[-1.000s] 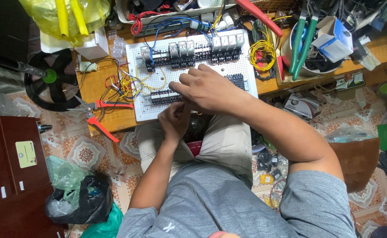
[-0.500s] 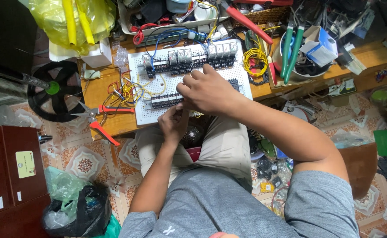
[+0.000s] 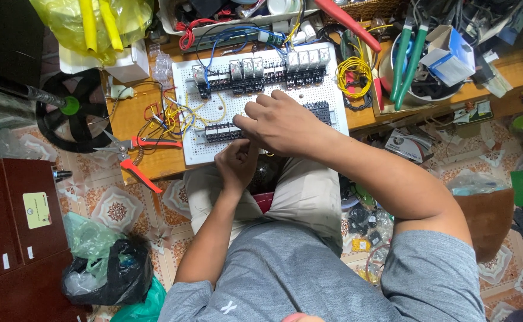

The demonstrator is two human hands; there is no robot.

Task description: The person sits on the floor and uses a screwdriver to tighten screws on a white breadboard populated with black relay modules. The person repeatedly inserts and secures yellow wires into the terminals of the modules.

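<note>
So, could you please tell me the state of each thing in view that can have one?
Left hand: curled at the near edge of the white perforated wiring board, fingertips hidden.
Right hand: resting palm-down on the board.
Orange-handled pliers: handles spread, lying untouched.
Black round fan: cannot tell if spinning.
Yellow coiled wire: coiled, lying beside the board.

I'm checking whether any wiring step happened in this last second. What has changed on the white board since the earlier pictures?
Hardly anything. The right hand stays laid over the lower terminal strip on the white perforated board, and the left hand stays at the board's near edge, fingers pinched just below it. Nothing was visibly picked up or let go. The orange-handled pliers lie where they were; only the camera shifted.
</note>
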